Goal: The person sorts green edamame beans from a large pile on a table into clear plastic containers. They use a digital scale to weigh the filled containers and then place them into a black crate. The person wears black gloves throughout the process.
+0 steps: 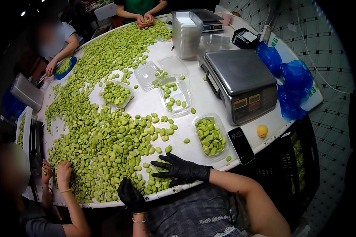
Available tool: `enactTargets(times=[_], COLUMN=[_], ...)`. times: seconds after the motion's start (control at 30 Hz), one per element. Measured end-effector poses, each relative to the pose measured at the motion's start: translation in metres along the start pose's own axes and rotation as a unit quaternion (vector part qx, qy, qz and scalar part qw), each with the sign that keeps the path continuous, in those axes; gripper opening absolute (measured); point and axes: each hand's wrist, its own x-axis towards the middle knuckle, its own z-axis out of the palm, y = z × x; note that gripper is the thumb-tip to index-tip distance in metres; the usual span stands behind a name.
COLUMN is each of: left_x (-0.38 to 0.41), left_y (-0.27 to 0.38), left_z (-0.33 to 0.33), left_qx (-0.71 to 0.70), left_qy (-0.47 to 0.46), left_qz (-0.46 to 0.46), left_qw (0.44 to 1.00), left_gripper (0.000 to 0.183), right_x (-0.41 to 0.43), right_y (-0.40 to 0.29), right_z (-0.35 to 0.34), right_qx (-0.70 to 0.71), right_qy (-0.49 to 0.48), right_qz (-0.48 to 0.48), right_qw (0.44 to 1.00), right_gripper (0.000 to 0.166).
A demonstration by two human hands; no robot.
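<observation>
My right hand (pixel 181 170), in a black glove, lies palm down with spread fingers over a small group of shelled broad beans (pixel 154 183) by the table's near edge. To its left, my left hand (pixel 131 194), also black-gloved, is curled at the rim beside the large bean pile (pixel 115 142). Whether anything is inside its fingers is hidden. Beyond my right hand stands a clear plastic tub filled with beans (pixel 210 136). Another full tub (pixel 115 94) sits farther off at the pile's edge, and a third tub (pixel 175 94) holds only a few beans.
A digital scale (pixel 240 71), a phone (pixel 241 145) and a yellow round object (pixel 262 131) are on the right of the white table (pixel 195 89). Stacked clear tubs (pixel 187 35) rise behind. Blue plastic bags (pixel 296 80) lie at the right edge. Co-workers' hands (pixel 64 174) handle beans at left and far side.
</observation>
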Motion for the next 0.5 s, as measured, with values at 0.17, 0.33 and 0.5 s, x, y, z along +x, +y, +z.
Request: enactTargets(times=[0.17,0.33,0.5], left_x=[-0.002,-0.004,-0.006], left_y=[-0.006,-0.01,-0.013], left_z=[0.002,0.002,0.003], left_qx=[0.027,0.016,0.015], left_qy=[-0.033,-0.016,-0.036], left_qz=[0.003,0.02,0.022], left_qw=[0.999,1.0,0.999], left_gripper=[0.031,0.029,0.033], right_x=[0.049,0.058,0.025], right_y=[-0.004,-0.006,0.002], right_z=[0.016,0.036,0.026], right_qx=[-0.081,-0.132,-0.098], right_qy=[0.02,0.073,0.07], right_qz=[-0.054,-0.071,0.055], right_qw=[0.995,0.986,0.991], right_gripper=[0.061,0.032,0.032])
